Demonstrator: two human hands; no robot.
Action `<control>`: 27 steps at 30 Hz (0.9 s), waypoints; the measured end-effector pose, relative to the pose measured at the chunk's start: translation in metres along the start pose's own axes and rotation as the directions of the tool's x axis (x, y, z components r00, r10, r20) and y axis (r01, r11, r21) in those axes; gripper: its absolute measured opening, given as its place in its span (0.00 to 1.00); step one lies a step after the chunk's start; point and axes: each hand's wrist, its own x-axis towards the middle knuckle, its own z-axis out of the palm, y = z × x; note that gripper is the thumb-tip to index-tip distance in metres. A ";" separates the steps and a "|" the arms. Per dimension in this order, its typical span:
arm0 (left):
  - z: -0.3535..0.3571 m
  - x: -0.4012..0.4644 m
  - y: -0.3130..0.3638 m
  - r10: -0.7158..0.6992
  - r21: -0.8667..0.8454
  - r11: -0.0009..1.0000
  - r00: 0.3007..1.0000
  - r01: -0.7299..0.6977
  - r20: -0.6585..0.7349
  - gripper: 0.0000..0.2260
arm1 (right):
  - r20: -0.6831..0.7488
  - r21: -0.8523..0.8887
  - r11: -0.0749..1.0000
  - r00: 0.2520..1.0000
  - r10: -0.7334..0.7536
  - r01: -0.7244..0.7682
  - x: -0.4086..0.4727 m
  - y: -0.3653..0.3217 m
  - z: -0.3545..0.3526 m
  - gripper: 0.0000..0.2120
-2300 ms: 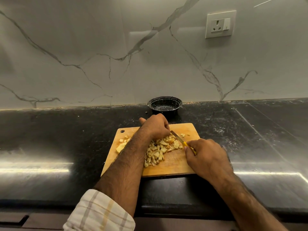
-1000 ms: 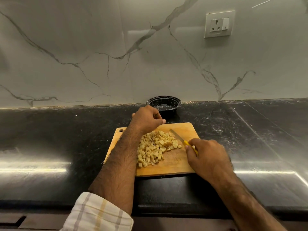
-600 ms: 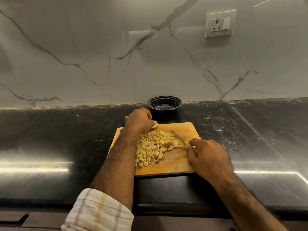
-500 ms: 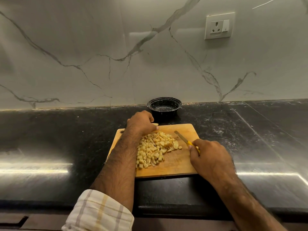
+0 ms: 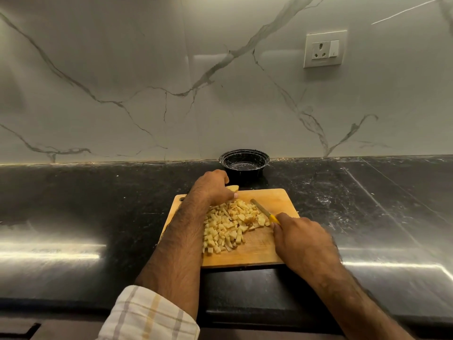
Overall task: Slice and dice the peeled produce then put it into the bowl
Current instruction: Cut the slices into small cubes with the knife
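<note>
A heap of pale yellow diced produce (image 5: 230, 224) lies in the middle of the wooden cutting board (image 5: 255, 253). My left hand (image 5: 212, 186) is at the board's far left edge, its fingers curled round an uncut yellow piece (image 5: 232, 187) that sticks out toward the bowl. My right hand (image 5: 300, 241) grips a yellow-handled knife (image 5: 263, 212), whose blade points away over the board just right of the heap. The black bowl (image 5: 244, 165) stands behind the board against the wall, and I see no produce in it.
The board lies on a glossy black stone counter (image 5: 73, 217) with a front edge close to me. A marble-patterned wall rises right behind the bowl, with a socket (image 5: 323, 49) high on the right.
My left hand left the heap, went to the board's far left corner and picked up an uncut piece. The loose bits at the left are now gathered into the heap. The knife hand barely moved.
</note>
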 end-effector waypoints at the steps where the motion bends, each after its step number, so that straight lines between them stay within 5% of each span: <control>1: -0.001 -0.001 0.001 0.007 -0.011 1.000 1.000 -0.007 -0.005 0.26 | 0.022 -0.032 0.999 1.000 -0.006 0.006 0.003 -0.002 -0.001 0.16; 7: -0.007 -0.005 0.002 0.028 -0.018 0.999 0.998 -0.029 -0.051 0.24 | 0.062 -0.085 0.996 0.998 0.001 0.005 0.013 -0.006 -0.002 0.15; 16: -0.011 -0.006 0.001 0.056 -0.152 0.985 0.984 -0.083 -0.171 0.23 | -0.080 0.038 0.999 0.997 -0.018 0.021 0.016 -0.004 0.005 0.17; 21: -0.010 -0.007 0.004 0.112 -0.257 0.955 0.983 -0.147 -0.147 0.23 | -0.158 0.162 0.987 0.987 0.043 -0.017 0.015 0.003 0.011 0.16; 27: -0.008 -0.013 0.014 0.212 -0.308 0.927 0.976 -0.216 -0.048 0.17 | -0.132 0.119 0.989 0.985 0.107 -0.092 0.013 0.003 0.008 0.17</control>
